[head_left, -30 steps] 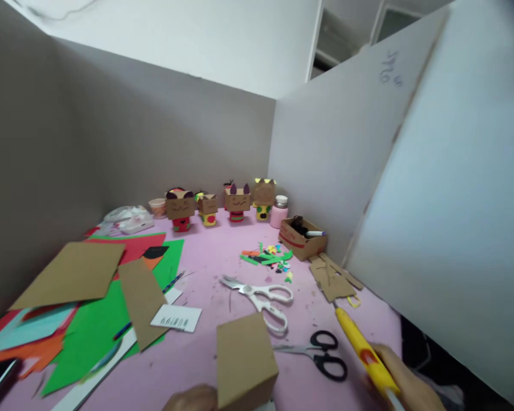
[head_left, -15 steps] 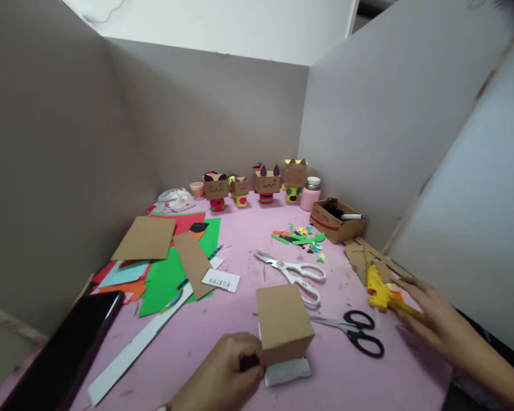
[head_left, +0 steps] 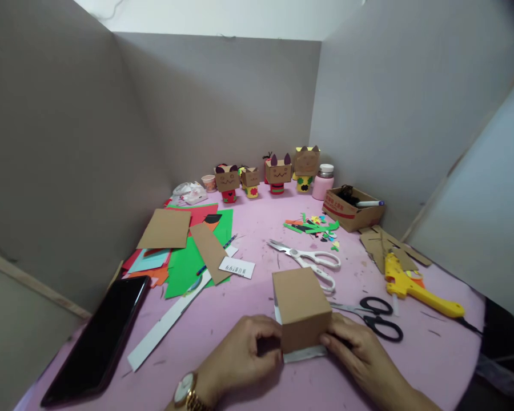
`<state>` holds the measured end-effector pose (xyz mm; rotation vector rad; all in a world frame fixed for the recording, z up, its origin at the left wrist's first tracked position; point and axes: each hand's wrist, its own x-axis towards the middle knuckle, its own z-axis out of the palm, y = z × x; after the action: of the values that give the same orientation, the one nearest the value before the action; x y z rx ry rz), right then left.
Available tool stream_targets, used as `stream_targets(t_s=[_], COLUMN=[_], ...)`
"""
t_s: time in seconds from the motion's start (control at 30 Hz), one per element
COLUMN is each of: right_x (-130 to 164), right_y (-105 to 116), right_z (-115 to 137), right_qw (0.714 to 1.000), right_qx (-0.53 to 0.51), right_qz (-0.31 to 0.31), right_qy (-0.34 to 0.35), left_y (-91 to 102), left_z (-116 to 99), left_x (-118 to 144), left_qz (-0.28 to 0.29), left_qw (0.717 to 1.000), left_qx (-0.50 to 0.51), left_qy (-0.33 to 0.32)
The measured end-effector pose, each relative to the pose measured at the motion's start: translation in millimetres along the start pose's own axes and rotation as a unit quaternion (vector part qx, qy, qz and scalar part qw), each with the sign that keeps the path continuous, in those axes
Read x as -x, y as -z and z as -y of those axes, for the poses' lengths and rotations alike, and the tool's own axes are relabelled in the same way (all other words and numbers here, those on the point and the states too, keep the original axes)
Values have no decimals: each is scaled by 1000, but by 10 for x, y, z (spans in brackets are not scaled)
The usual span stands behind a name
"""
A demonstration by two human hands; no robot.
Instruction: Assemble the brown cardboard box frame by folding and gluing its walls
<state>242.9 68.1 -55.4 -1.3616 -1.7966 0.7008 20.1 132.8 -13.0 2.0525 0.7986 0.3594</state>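
A small brown cardboard box (head_left: 303,305) stands near the front of the table, with a white flap showing along its bottom front edge. My left hand (head_left: 251,351) grips the box's lower left corner between thumb and fingers, a gold watch on its wrist. On the other side, my right hand (head_left: 360,348) presses its thumb and fingers against the lower right edge. To the right lies a yellow hot glue gun (head_left: 424,291), untouched. Black-handled scissors (head_left: 379,319) rest just beyond my right hand, and white-handled scissors (head_left: 308,257) lie behind the box.
Coloured paper (head_left: 180,268) and brown card (head_left: 165,228) lie to the left, beside a dark tablet (head_left: 98,337) and a white strip (head_left: 163,328). Several box-headed figures (head_left: 278,174) line the back with a pink jar (head_left: 324,182). A carton (head_left: 353,210) and paper scraps (head_left: 314,224) sit to the right.
My right hand has left the glue gun, which now lies on the table, and has come over to the box's right side. My left hand stays at the box. The view has shifted slightly.
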Motion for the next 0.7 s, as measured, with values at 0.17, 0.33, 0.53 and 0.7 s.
stream_targets(t_s=[0.17, 0.33, 0.53, 0.7], right_x=[41, 33, 20, 5], right_y=[-1, 10, 25, 15], right_z=[-3, -2, -5, -21], right_qw=[1000, 1000, 998, 996], right_qx=[0, -9, -35, -71], right_qz=[-5, -23, -33, -29], right_qy=[-5, -13, -31, -50], left_y=[-9, -12, -17, -55], left_z=[40, 74, 83, 66], left_x=[10, 17, 0, 0], left_qz=[-1, -7, -8, -29], left_qw=[999, 999, 999, 997], left_qx=[32, 41, 13, -45], left_qy=[3, -7, -38, -57])
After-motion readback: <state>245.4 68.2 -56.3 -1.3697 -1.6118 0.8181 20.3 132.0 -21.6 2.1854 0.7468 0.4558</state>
